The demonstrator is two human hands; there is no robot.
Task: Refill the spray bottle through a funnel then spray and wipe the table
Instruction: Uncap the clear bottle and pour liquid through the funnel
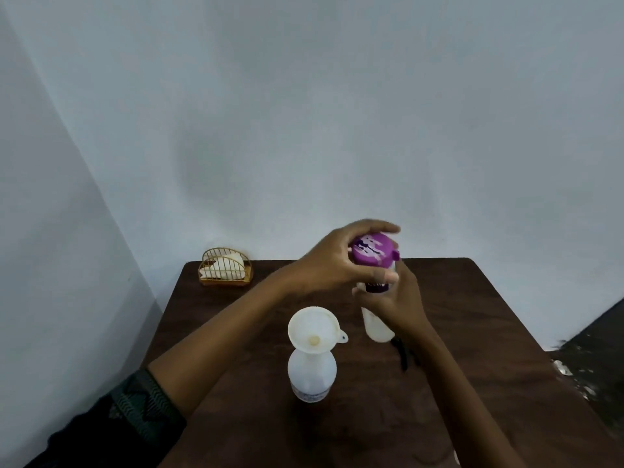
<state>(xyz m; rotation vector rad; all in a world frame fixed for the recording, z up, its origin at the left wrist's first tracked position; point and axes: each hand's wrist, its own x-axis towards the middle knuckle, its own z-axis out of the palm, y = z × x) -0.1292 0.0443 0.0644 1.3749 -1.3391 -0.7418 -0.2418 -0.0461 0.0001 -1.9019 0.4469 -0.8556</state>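
A white spray bottle [312, 376] without its head stands on the dark brown table [236, 332], with a white funnel [314, 327] seated in its neck. Behind it to the right is a white refill bottle [378, 327] with a purple lid [373, 249], held above the table. My left hand [341, 261] grips the purple lid from the left, fingers curled over its top. My right hand [395, 302] wraps around the bottle's body just below the lid. A black object, perhaps the sprayer head [403, 354], lies on the table under my right forearm, mostly hidden.
A gold wire holder with white cloths [225, 267] sits at the table's far left corner. Pale walls close in behind and on the left. Dark floor with scattered debris [587, 369] shows past the table's right edge.
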